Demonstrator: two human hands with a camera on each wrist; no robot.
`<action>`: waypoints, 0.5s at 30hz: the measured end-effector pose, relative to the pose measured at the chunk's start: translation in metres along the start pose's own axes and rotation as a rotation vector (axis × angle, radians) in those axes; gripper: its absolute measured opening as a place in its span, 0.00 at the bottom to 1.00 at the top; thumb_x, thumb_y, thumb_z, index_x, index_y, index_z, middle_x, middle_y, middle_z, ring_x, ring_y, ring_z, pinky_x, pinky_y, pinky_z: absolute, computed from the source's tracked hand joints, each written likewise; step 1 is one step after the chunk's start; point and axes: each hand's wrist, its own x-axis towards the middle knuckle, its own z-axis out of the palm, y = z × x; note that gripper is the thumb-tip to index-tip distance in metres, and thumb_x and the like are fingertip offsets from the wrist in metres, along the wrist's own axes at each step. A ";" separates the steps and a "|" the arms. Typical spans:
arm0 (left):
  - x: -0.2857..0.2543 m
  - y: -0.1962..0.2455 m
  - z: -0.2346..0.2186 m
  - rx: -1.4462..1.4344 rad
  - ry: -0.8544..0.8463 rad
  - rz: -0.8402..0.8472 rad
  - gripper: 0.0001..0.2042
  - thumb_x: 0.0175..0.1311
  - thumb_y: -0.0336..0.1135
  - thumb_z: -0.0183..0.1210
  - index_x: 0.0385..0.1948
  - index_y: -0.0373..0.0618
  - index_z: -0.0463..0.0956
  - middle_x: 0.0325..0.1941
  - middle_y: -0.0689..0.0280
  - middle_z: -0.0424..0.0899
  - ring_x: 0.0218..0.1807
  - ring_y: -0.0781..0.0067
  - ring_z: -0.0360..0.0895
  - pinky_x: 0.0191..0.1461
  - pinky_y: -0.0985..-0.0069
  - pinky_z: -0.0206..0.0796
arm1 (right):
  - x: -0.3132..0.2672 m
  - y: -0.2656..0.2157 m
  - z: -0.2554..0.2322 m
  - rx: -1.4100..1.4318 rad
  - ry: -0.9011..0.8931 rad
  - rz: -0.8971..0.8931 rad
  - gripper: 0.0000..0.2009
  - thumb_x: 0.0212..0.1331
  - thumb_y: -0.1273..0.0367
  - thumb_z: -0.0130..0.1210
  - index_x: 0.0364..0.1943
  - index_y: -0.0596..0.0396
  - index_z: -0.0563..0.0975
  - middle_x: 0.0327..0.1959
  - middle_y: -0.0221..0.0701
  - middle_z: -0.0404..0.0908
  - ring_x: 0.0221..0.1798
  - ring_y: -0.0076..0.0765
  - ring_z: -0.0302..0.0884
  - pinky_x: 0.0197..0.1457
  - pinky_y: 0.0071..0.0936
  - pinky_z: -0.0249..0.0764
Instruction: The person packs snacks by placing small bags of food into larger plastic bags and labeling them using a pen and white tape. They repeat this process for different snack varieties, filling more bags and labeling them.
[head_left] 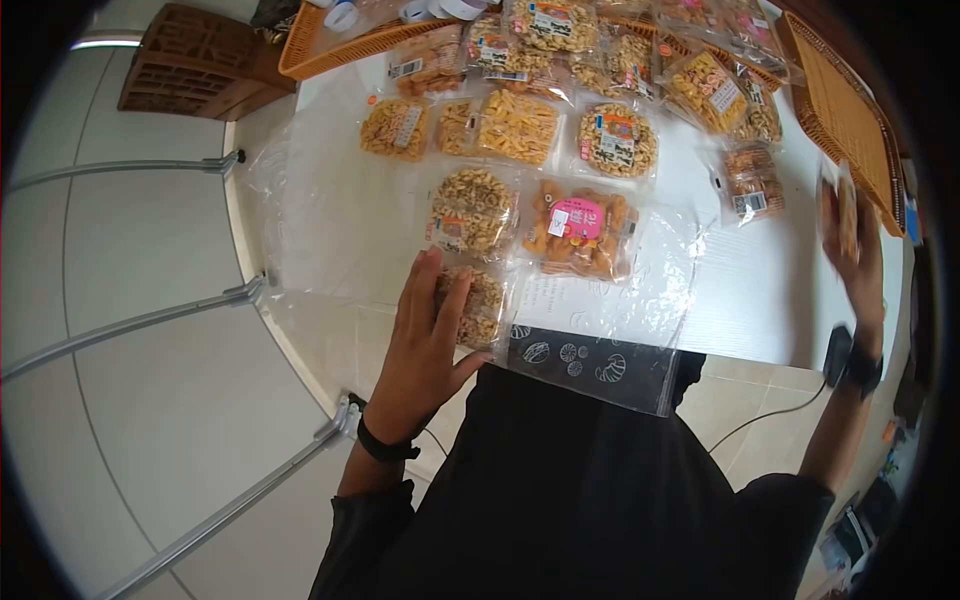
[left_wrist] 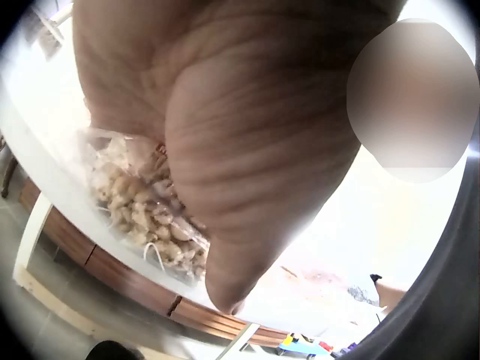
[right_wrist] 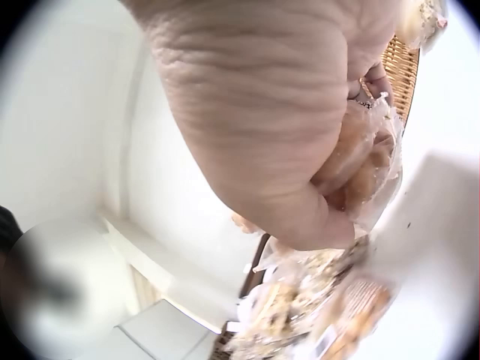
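My left hand [head_left: 425, 330] rests on a clear pack of nutty puffed clusters [head_left: 482, 308] at the table's front edge, fingers stretched over it and thumb along its near side. In the left wrist view, the clusters [left_wrist: 146, 217] show beside the thumb. Just behind lies a like pack of clusters [head_left: 472, 212], and to its right a pack of dough twists [head_left: 583, 235] with a pink label. A large clear plastic bag [head_left: 660, 280] with a black printed strip spreads around these packs. At the far right, my right hand [head_left: 855, 260] grips a clear pack of brown snacks [right_wrist: 367, 172], held on edge.
Several snack packs [head_left: 518, 127] lie across the back of the white table [head_left: 745, 290]. A brown snack pack [head_left: 753, 185] lies near the right side. A wicker basket [head_left: 850, 110] stands at the back right, another wicker tray [head_left: 305, 45] at the back left.
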 end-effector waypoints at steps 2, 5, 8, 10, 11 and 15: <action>0.000 -0.002 0.001 0.022 0.008 0.015 0.48 0.42 0.28 0.76 0.70 0.45 0.57 0.78 0.43 0.48 0.78 0.36 0.49 0.75 0.53 0.57 | -0.039 -0.049 0.003 0.045 -0.058 -0.037 0.35 0.51 0.74 0.65 0.66 0.61 0.63 0.61 0.44 0.70 0.63 0.47 0.70 0.65 0.40 0.68; -0.001 -0.007 0.007 0.154 0.022 0.046 0.46 0.44 0.26 0.74 0.70 0.45 0.58 0.77 0.43 0.49 0.77 0.36 0.51 0.75 0.53 0.57 | -0.076 -0.122 0.028 0.029 -0.282 -0.183 0.36 0.40 0.73 0.70 0.59 0.61 0.68 0.52 0.44 0.74 0.55 0.52 0.72 0.59 0.42 0.69; 0.001 -0.006 0.011 0.152 0.048 0.056 0.44 0.44 0.24 0.72 0.69 0.44 0.59 0.77 0.43 0.51 0.76 0.36 0.52 0.74 0.53 0.57 | -0.085 -0.167 0.064 -0.023 -0.386 -0.325 0.34 0.34 0.71 0.73 0.53 0.60 0.73 0.47 0.43 0.77 0.51 0.56 0.74 0.57 0.47 0.69; 0.001 -0.002 0.008 0.131 0.045 0.060 0.44 0.44 0.24 0.72 0.69 0.43 0.60 0.76 0.44 0.52 0.76 0.36 0.53 0.74 0.53 0.58 | -0.084 -0.185 0.083 -0.138 -0.348 -0.388 0.31 0.35 0.74 0.69 0.52 0.60 0.74 0.46 0.42 0.77 0.50 0.54 0.74 0.58 0.45 0.69; 0.002 -0.002 0.007 0.121 0.044 0.060 0.44 0.44 0.24 0.72 0.68 0.43 0.60 0.76 0.44 0.52 0.76 0.37 0.53 0.74 0.53 0.58 | -0.081 -0.195 0.086 -0.139 -0.347 -0.392 0.31 0.34 0.74 0.68 0.52 0.60 0.74 0.46 0.42 0.77 0.50 0.54 0.74 0.58 0.45 0.68; 0.002 0.001 0.006 0.124 0.036 0.046 0.43 0.44 0.23 0.71 0.68 0.41 0.61 0.76 0.46 0.54 0.76 0.38 0.54 0.74 0.53 0.58 | -0.067 -0.219 0.093 -0.154 -0.366 -0.428 0.32 0.33 0.75 0.67 0.53 0.61 0.74 0.46 0.42 0.77 0.50 0.52 0.74 0.59 0.43 0.68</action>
